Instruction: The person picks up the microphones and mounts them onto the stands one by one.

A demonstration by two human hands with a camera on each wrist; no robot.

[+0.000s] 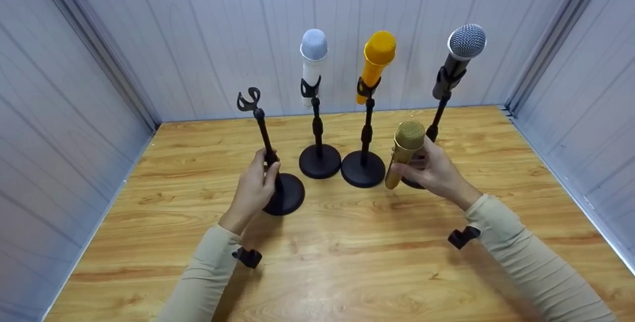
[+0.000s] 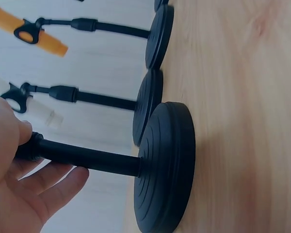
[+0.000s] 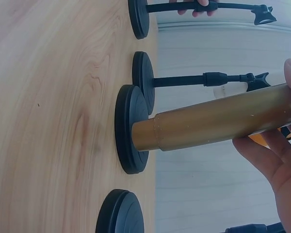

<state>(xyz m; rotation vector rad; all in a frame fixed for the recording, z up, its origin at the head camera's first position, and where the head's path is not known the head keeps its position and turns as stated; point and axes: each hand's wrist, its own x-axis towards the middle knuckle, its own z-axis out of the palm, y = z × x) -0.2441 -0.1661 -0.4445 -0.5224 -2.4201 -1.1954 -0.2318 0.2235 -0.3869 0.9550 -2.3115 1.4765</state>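
My left hand (image 1: 254,183) grips the black pole of a microphone stand (image 1: 285,194) at the left, whose forked clip on top holds nothing. In the left wrist view, thumb and fingers wrap the pole near its collar, above the round base (image 2: 167,165). A gold microphone (image 1: 408,139) is held in my right hand (image 1: 436,170), head up and slightly tilted, in front of the rightmost stand. The right wrist view shows the thumb on one side of its gold handle (image 3: 218,124) and the fingers on the other.
Behind stand a white microphone (image 1: 313,49), a yellow microphone (image 1: 379,51) and a black microphone with a silver head (image 1: 466,44), each in a stand's clip. The wooden table (image 1: 337,262) ends at a pale panelled wall (image 1: 218,39), with walls on both sides too.
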